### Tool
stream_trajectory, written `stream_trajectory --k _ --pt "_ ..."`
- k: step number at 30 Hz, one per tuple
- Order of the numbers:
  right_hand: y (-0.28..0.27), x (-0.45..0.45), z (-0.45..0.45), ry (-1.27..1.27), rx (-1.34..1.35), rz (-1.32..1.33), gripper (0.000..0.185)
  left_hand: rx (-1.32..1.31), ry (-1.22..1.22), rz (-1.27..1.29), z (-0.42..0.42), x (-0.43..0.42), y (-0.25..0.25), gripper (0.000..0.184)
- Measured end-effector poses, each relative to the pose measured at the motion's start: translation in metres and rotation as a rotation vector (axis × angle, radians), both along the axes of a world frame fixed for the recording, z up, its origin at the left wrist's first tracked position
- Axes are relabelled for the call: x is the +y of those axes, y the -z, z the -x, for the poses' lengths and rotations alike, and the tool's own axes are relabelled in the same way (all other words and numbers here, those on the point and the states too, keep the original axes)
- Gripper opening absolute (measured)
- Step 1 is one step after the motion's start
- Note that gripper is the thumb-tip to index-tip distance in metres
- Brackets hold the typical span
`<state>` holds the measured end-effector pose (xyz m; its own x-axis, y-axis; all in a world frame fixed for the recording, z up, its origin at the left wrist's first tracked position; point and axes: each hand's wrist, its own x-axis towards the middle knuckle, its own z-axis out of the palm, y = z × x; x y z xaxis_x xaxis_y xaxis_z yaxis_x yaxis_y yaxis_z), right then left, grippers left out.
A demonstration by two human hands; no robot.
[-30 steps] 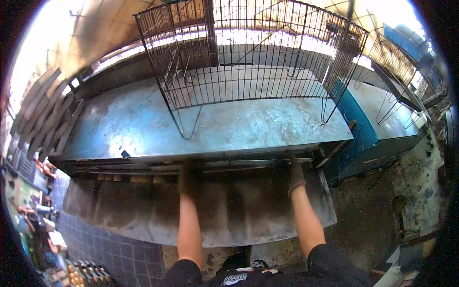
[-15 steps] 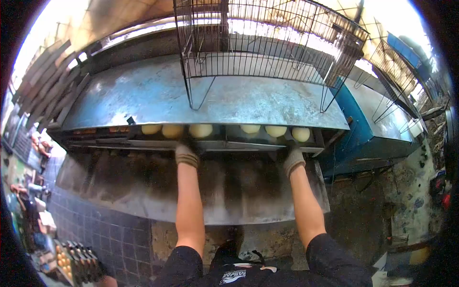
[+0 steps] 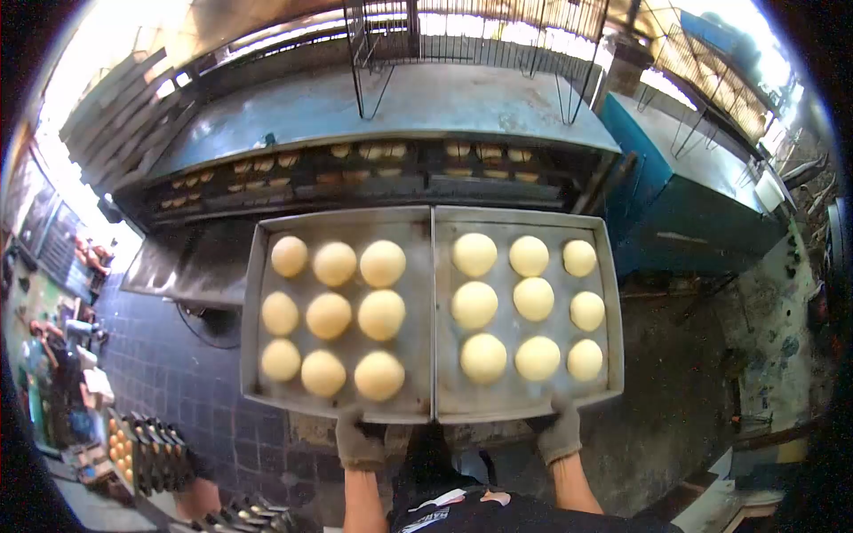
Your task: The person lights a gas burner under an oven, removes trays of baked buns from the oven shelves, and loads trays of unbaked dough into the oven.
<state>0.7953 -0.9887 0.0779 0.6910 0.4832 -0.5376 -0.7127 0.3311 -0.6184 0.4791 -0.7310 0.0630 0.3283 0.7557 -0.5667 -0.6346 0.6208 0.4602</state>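
Note:
Two shallow metal baking trays are held side by side in front of my body, edges touching, each with rows of round pale buns. My left hand, in a light glove with dark pads, grips the near edge of the left baking tray. On the near edge of the right baking tray, my right hand is closed in a matching glove. Pale buns fill the left tray, and similar buns lie in the right one. My fingers are partly hidden by the tray rims.
Beyond the trays stands a wide metal oven, its slot showing several rows of baked goods. A wire rack rests on top. To the right is a blue metal cabinet. Stacked trays of buns stand at lower left.
Both trays have come out of the oven slot toward my body. My hands have drawn back with them, and the buns now show in full.

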Motion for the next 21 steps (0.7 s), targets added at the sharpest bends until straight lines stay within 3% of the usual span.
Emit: stream_trajectory --k 2,4,6,8,10,14,15,17,19,21 --pt "0.034 -0.085 0.045 -0.013 -0.029 0.033 0.047 0.063 -0.032 0.097 0.057 -0.069 0.024 0.033" --pt "0.053 -0.148 0.088 0.020 0.140 0.020 0.054 0.049 0.026 0.123 0.110 -0.132 0.014 0.036" --pt "0.018 -0.178 0.129 -0.034 0.222 0.020 0.059 0.047 0.086 0.159 0.142 -0.168 -0.005 0.038" --pt "0.018 -0.208 0.150 -0.048 0.403 0.024 0.068 0.130 -0.003 0.204 0.156 -0.189 -0.015 0.038" --pt "0.036 -0.219 0.159 -0.057 0.439 0.063 0.066 0.134 0.020 0.256 0.175 -0.195 0.011 0.039" --pt "0.021 -0.158 0.145 -0.011 0.443 0.207 0.056 0.099 0.060 0.333 0.143 -0.165 0.037 0.042" --pt "0.041 -0.148 0.135 -0.020 0.440 0.203 0.056 0.095 0.051 0.328 0.135 -0.151 0.054 0.042" --pt "0.118 -0.126 0.102 -0.026 0.324 0.067 0.066 0.045 0.119 0.358 0.113 -0.114 0.095 0.060" --pt "0.152 -0.088 0.068 -0.042 0.334 0.099 0.065 -0.066 0.065 0.340 0.074 -0.072 0.117 0.051" --pt "0.168 -0.035 0.034 -0.045 0.373 0.160 0.063 0.076 0.003 0.275 0.047 -0.021 0.166 0.038"
